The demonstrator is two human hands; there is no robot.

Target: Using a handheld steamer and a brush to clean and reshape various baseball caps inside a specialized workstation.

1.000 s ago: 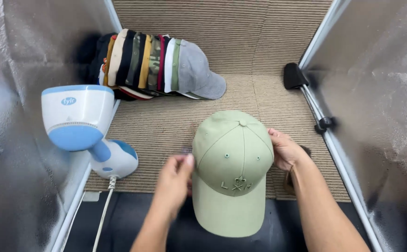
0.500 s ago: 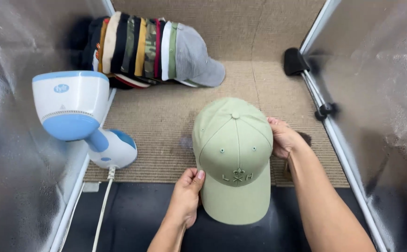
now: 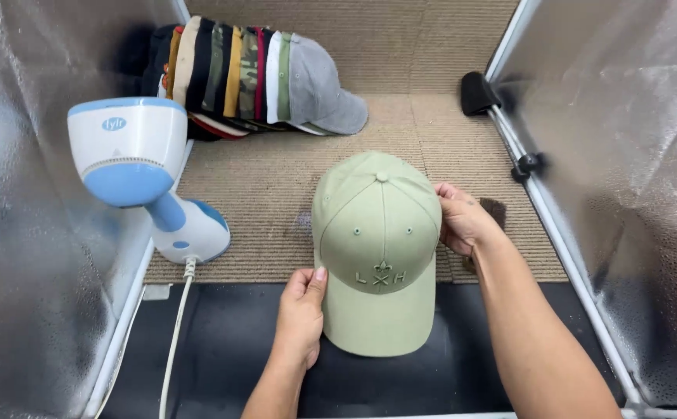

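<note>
A light green baseball cap (image 3: 375,248) with embroidery on its front sits in the middle, brim toward me, half on the beige ribbed mat (image 3: 261,194) and half on a black surface (image 3: 222,357). My left hand (image 3: 302,310) grips the cap's left lower edge where the brim meets the crown, thumb on top. My right hand (image 3: 461,219) holds the crown's right side.
A row of several nested caps (image 3: 253,77) in mixed colours lies at the back left. A white and blue handheld steamer (image 3: 140,171) stands at the left, its cord (image 3: 174,334) trailing toward me. Silver foil walls (image 3: 625,155) enclose both sides, with black clamps (image 3: 478,93) on the right frame.
My left hand came down from beside the crown to grip the cap at the brim's left edge. The cap shifted slightly left in view. My right hand stayed on the crown.
</note>
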